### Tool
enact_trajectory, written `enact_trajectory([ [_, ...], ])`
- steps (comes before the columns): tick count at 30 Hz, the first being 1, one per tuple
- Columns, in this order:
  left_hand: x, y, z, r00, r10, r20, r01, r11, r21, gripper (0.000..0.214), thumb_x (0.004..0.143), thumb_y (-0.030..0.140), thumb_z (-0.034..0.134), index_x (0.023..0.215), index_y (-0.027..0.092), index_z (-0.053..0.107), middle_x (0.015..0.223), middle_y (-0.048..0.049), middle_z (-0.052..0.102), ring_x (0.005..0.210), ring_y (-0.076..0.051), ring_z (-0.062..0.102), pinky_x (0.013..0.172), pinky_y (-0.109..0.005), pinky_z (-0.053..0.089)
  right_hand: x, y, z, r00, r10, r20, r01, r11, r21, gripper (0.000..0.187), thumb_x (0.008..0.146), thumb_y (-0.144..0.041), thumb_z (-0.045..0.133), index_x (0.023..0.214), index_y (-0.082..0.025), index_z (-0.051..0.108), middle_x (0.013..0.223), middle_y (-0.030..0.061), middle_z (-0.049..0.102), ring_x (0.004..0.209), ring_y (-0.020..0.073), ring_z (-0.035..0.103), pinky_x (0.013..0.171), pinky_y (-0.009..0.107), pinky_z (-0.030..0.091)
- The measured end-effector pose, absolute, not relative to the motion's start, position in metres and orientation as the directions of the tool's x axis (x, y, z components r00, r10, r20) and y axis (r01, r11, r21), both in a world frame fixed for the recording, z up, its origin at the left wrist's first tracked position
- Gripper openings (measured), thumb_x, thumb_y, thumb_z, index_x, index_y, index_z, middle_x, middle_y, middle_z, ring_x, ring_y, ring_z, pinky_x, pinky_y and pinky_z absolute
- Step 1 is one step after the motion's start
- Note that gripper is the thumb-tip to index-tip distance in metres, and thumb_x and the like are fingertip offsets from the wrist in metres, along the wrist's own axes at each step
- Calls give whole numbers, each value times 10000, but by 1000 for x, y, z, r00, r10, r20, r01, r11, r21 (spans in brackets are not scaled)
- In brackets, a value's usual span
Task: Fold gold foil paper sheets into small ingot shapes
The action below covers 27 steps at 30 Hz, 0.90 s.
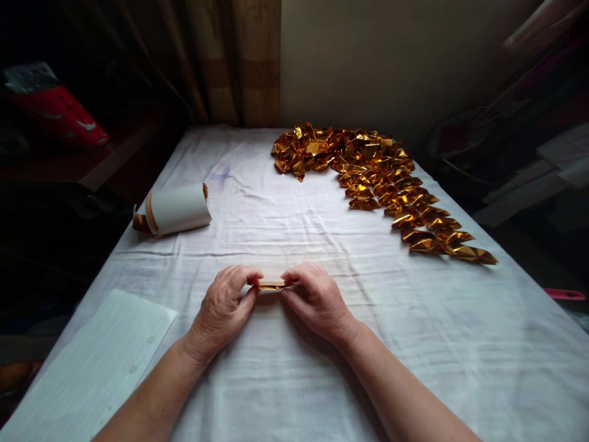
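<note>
Between my two hands is a small folded strip of gold foil paper [272, 285], held level just above the white cloth. My left hand [225, 302] pinches its left end between thumb and fingers. The right end is pinched the same way by my right hand [317, 299]. Only the short middle part of the strip shows; my fingers cover both ends. Farther back on the right lies a long chain of folded shiny gold foil [368, 159], curving from the back of the table toward the right edge.
A rolled white sheet with gold inside [179, 209] lies at the left. Lined paper [105, 362] rests at the front left. The white cloth [285, 221] covers the table. Beyond it are a curtain [248, 67], a red container [59, 113] and a pink handle [565, 294].
</note>
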<state>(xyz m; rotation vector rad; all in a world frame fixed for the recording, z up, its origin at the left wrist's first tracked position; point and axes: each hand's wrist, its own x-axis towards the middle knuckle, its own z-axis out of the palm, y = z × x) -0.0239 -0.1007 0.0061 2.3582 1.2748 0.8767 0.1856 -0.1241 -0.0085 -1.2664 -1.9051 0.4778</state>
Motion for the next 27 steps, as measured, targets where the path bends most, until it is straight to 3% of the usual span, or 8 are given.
enact_trajectory([
  [3, -24, -99, 7, 432, 780, 452, 622, -621, 477, 161, 865, 134, 485, 955, 237, 570, 852, -2, 671, 841, -167, 620, 843, -318, 494, 185, -124, -9, -258, 857, 446, 648, 496, -578, 78, 898, -217, 560, 894, -225, 637, 835, 22, 682, 796, 172, 598, 763, 315, 430],
  [10, -23, -101, 9, 424, 774, 470, 650, -622, 437, 144, 905, 163, 478, 938, 238, 597, 852, -13, 689, 879, -184, 625, 888, -355, 474, 182, -126, -1, -312, 787, 532, 697, 570, -434, 154, 950, -192, 493, 931, -214, 645, 905, 36, 705, 840, 170, 593, 792, 311, 438],
  [17, -22, -102, 9, 375, 759, 533, 710, -605, 361, 267, 895, 236, 587, 1161, 232, 559, 1112, -66, 659, 1088, -230, 591, 974, -392, 442, 185, -126, 1, -262, 750, 608, 784, 532, -319, 156, 938, -160, 510, 932, -214, 655, 900, 39, 715, 812, 170, 599, 764, 297, 444],
  [20, -23, -103, 10, 376, 706, 600, 705, -638, 309, 227, 888, 261, 625, 1107, 221, 580, 1012, -53, 672, 969, -217, 619, 890, -356, 461, 186, -125, 0, -214, 722, 658, 817, 502, -285, 135, 922, -150, 538, 911, -207, 660, 871, 33, 717, 783, 166, 601, 761, 289, 442],
  [24, -21, -107, 10, 459, 702, 544, 679, -672, 294, 243, 933, 298, 586, 1165, 226, 593, 784, 12, 680, 748, -170, 626, 756, -310, 450, 185, -124, -2, -196, 721, 664, 840, 473, -266, 128, 915, -160, 543, 889, -203, 661, 839, 30, 710, 752, 162, 605, 719, 275, 435],
  [27, -19, -109, 8, 477, 728, 492, 674, -662, 327, 343, 954, 339, 553, 1275, 216, 557, 885, -9, 727, 816, -176, 658, 768, -314, 458, 182, -124, -3, -208, 729, 652, 830, 484, -276, 146, 923, -174, 529, 869, -206, 661, 824, 35, 704, 746, 162, 615, 708, 270, 437],
])
